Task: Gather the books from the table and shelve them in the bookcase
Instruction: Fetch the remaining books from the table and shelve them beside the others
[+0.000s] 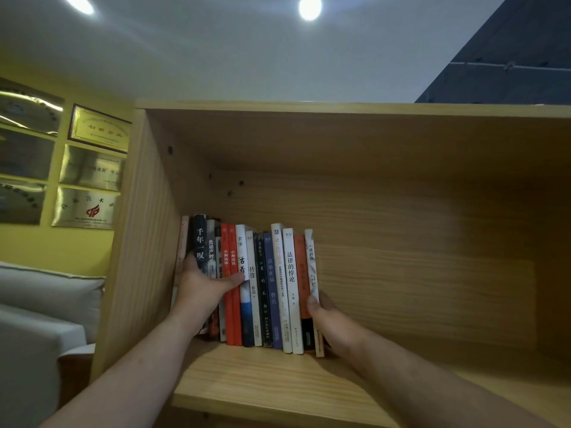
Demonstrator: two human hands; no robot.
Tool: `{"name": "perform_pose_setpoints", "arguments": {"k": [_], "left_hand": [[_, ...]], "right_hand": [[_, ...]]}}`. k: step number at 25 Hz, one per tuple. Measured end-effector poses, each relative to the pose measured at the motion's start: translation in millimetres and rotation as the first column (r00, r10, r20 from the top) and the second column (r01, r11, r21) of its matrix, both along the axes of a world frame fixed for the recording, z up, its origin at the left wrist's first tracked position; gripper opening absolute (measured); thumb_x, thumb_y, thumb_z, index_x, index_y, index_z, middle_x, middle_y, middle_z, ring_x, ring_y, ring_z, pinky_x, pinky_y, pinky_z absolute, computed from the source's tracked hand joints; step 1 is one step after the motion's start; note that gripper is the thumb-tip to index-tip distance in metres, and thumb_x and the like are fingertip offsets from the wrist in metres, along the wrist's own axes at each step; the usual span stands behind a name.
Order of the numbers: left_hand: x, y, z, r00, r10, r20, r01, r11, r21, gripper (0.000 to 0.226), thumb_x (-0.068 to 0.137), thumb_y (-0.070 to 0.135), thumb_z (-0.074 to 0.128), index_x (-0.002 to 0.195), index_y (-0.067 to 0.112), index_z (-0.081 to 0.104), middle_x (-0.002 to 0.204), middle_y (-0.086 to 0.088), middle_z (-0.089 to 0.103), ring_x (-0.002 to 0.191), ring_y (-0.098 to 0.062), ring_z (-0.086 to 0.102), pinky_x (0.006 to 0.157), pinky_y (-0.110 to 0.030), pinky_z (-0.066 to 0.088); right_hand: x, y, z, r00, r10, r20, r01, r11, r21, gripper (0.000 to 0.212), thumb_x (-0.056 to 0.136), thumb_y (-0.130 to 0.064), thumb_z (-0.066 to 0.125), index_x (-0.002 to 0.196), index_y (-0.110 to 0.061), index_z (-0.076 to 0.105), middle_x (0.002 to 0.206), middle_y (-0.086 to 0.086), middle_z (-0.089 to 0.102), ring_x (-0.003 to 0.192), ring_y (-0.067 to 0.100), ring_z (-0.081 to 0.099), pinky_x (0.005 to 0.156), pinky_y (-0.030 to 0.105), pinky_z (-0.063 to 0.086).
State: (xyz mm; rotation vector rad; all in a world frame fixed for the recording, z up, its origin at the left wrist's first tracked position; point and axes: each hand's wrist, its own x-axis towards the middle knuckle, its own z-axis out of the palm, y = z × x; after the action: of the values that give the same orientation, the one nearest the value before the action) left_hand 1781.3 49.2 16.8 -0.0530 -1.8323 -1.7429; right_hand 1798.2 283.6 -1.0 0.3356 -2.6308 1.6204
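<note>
A row of several books point(272, 285) stands upright on a shelf of the light wooden bookcase point(417, 273), pushed toward its left wall. My left hand point(205, 284) lies across the spines at the left end, fingers behind a black book point(199, 242), thumb on a white-spined book point(242, 257). At the row's right end my right hand point(332, 322) presses against the outermost white book point(312, 273), thumb on its spine, fingers along its cover. Both hands squeeze the row between them.
The shelf board point(278, 381) stretches bare to the right of the books. Framed plaques point(92, 168) hang on the yellow wall to the left. A grey sofa point(40, 319) sits low left. A dark cabinet point(509, 57) rises at the upper right.
</note>
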Motion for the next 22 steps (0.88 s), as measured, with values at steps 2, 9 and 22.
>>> {"name": "perform_pose_setpoints", "arguments": {"k": [2,9,22], "left_hand": [[-1,-2,1,0.999,0.026,-0.028,-0.027,0.999,-0.019,0.078,0.071,0.016,0.089,0.134,0.023,0.043,0.111,0.005,0.061,0.112,-0.023,0.06,0.101,-0.05,0.048],[6,12,-3,0.872,0.451,-0.193,-0.482,0.717,-0.503,0.11,0.081,0.049,0.075,0.16,0.015,0.006,0.155,-0.013,0.021,0.145,-0.032,0.024,0.117,-0.049,0.03],[24,10,-18,0.839,0.511,-0.187,-0.522,0.661,-0.54,0.116,0.08,0.055,0.073,0.158,0.01,-0.001,0.167,-0.018,0.0,0.153,-0.036,0.002,0.123,-0.049,0.013]], "right_hand": [[-3,-10,-1,1.0,0.021,0.004,-0.021,1.0,-0.021,0.054,0.106,-0.05,0.024,0.157,-0.031,0.024,0.147,-0.001,0.054,0.137,0.02,0.05,0.115,0.04,0.035],[-7,-12,0,0.999,0.044,-0.029,-0.044,0.999,0.001,0.055,0.107,-0.049,0.021,0.158,-0.029,0.015,0.152,0.001,0.05,0.141,0.02,0.046,0.112,0.034,0.037],[-20,-11,-12,0.983,0.026,-0.184,0.0,0.99,0.14,0.058,0.106,-0.053,0.025,0.157,-0.029,0.013,0.151,0.001,0.051,0.139,0.019,0.048,0.108,0.029,0.035]]}}
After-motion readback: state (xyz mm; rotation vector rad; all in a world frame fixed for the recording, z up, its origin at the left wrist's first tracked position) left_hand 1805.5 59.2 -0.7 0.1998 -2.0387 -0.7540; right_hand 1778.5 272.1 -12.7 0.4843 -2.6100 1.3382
